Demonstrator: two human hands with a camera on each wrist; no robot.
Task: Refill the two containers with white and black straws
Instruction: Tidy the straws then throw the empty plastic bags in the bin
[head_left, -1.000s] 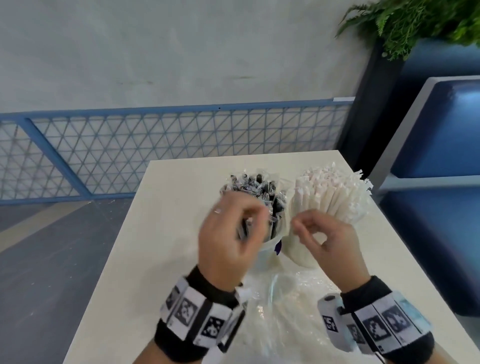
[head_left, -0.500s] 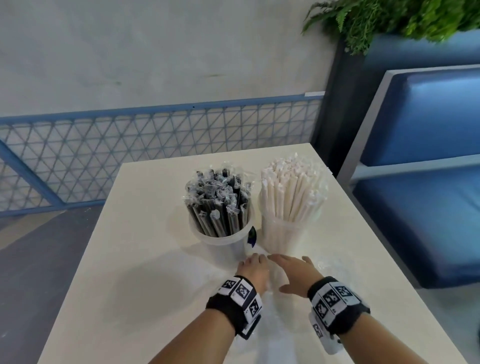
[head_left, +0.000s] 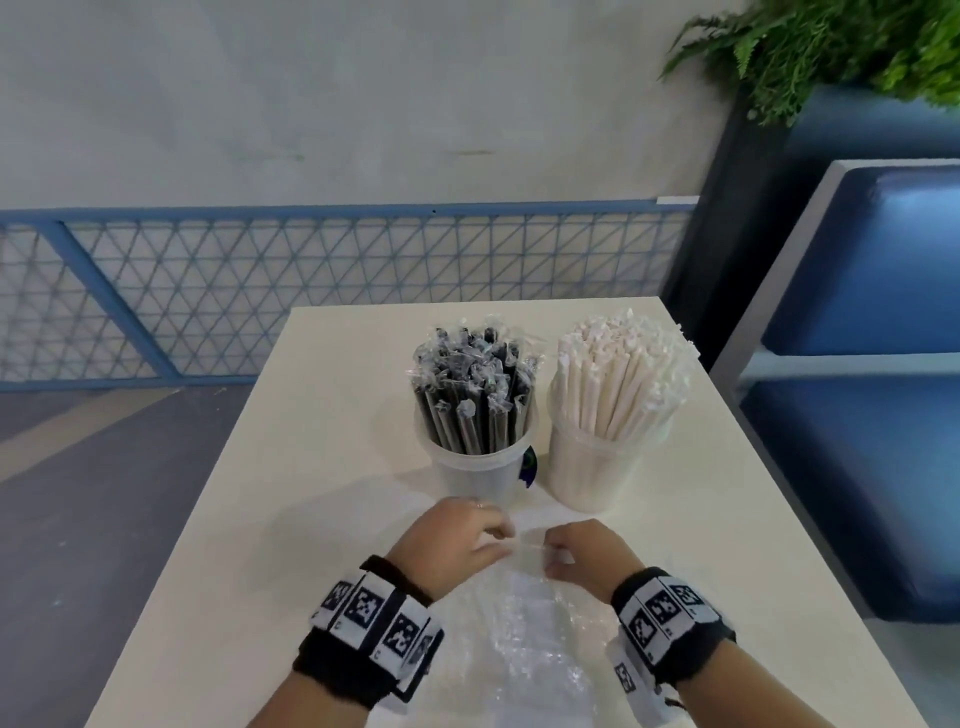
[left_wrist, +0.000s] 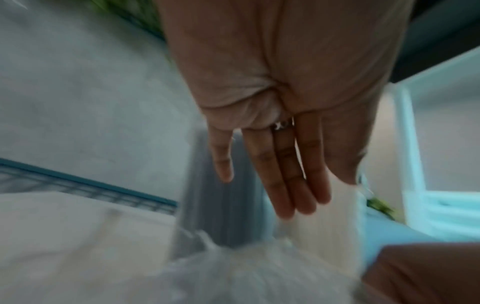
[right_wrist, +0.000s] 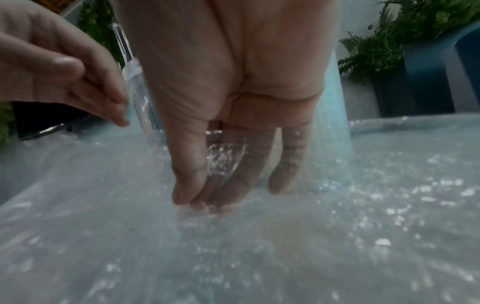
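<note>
Both containers stand side by side at the far middle of the counter (head_left: 332, 467), just touching or nearly so: the left container (head_left: 475, 470) is packed with black straws (head_left: 475, 384) in clear wrappers, the right container (head_left: 589, 475) with white straws (head_left: 621, 382), each bundle fanning above its rim. Judging from how full they look, the refilling itself seems finished, and what remains is tidying. That would explain why both hands are low on the near side, over the crumpled clear plastic bag (head_left: 524, 644) that lies flat in front of the person (presumably the empty packaging). The left hand (head_left: 452, 540) hovers at the bag's far edge; in the left wrist view its fingers (left_wrist: 285, 174) are straight and together, gripping nothing, though that picture is blurred. The right hand (head_left: 587, 553) presses down onto the film: the right wrist view shows its fingers (right_wrist: 226, 176) extended with the tips bunched against the plastic, possibly beginning to pinch it, but I cannot tell whether any film is truly caught between them. The film is thin and slippery, so gathering it likely needs both hands. A fern (head_left: 831, 47) and a blue seat (head_left: 872, 260) sit at the right.
</note>
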